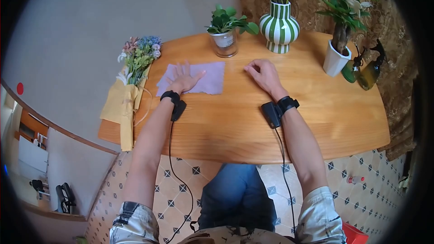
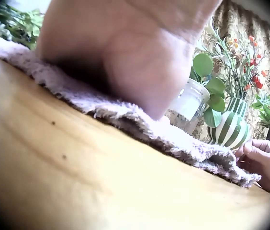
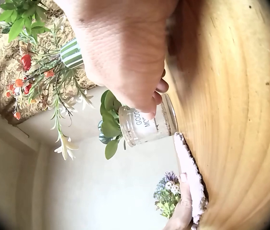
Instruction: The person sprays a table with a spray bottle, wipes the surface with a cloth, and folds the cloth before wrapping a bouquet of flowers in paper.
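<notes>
A purple cloth (image 1: pixel 211 77) lies spread on the wooden table (image 1: pixel 217 131), its fuzzy edge (image 2: pixel 140 125) showing in the left wrist view. My left hand (image 1: pixel 182 80) rests flat on the cloth's left half with the fingers spread. To the right of the cloth, my right hand (image 1: pixel 266 76) is on the tabletop, its fingers loosely curled and holding nothing. The palm side of the right hand (image 3: pixel 125 52) fills the upper part of the right wrist view. Both wrists carry black straps with small cameras.
Behind the cloth stands a potted plant in a clear glass (image 1: pixel 224 45). A green-striped vase (image 1: pixel 279 27) holds flowers at the back. Farther right are a white pot (image 1: pixel 336 61) and a dark green spray bottle (image 1: pixel 370 74). A paper-wrapped bouquet (image 1: pixel 129 104) lies along the left edge.
</notes>
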